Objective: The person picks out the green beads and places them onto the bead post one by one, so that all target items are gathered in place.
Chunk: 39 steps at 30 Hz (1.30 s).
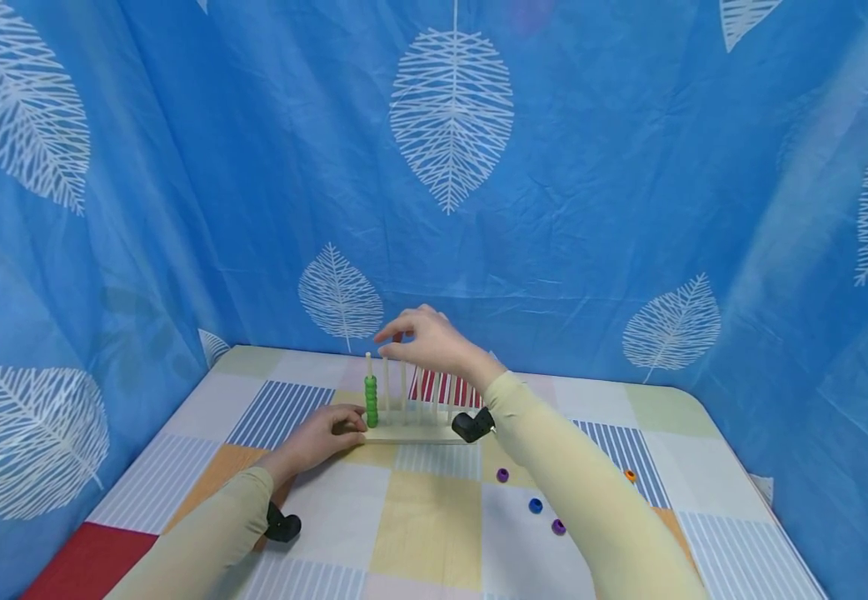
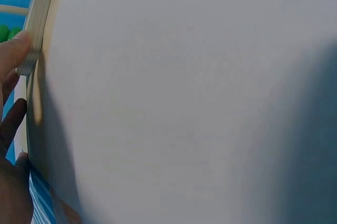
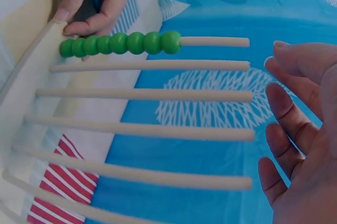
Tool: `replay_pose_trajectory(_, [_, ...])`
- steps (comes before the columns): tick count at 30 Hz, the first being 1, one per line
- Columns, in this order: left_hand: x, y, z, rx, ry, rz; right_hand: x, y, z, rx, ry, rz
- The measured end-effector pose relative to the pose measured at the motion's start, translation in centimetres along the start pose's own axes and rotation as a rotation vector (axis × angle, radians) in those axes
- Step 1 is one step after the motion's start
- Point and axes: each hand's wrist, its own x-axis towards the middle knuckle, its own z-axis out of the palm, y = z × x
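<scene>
A pale wooden peg rack [image 1: 419,432] stands at the far middle of the table, with several upright pegs on its base. Green beads [image 1: 371,402] fill most of its leftmost peg [image 3: 210,41], leaving the tip bare; the other pegs in view carry no beads. My left hand [image 1: 329,433] pinches the left end of the base, its thumb [image 2: 16,50] against the wood in the left wrist view. Above the pegs is my right hand [image 1: 426,340], fingers loosely bent near the peg tips. In the right wrist view nothing shows between those fingers and they stand apart from the pegs.
Loose beads lie on the patchwork tablecloth [image 1: 426,525] right of the rack: a purple bead [image 1: 503,475], a blue bead [image 1: 535,505], another purple bead [image 1: 558,527] beside my right sleeve, and an orange bead [image 1: 631,476] beyond it. A blue curtain [image 1: 554,208] surrounds the table's back and sides.
</scene>
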Motion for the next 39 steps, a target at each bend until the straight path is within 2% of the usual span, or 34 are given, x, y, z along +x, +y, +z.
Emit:
replay_pose_trajectory(10, [-0.2,-0.1,0.1,0.013,0.008,-0.008,-2.9,0.5,-2.8,-0.019,0.035,-0.057])
replay_pose_trajectory(21, [-0.2,-0.2,0.3,0.020,0.019,0.000,-6.6,2.3,-4.7,-0.037,0.054,-0.013])
replay_pose_trajectory(29, [-0.4,-0.1,0.3,0.021,0.028,0.002,-9.2,4.0,-4.6,-0.039,0.078,0.019])
replay_pose_trajectory(36, [-0.5,-0.2,0.4,0.027,0.032,0.002,-12.6,6.7,-3.7,-0.052,0.109,0.065])
replay_pose_trajectory(39, [-0.4,-0.2,0.4,0.023,0.033,0.002,-14.2,7.9,-3.1,-0.068,0.121,0.116])
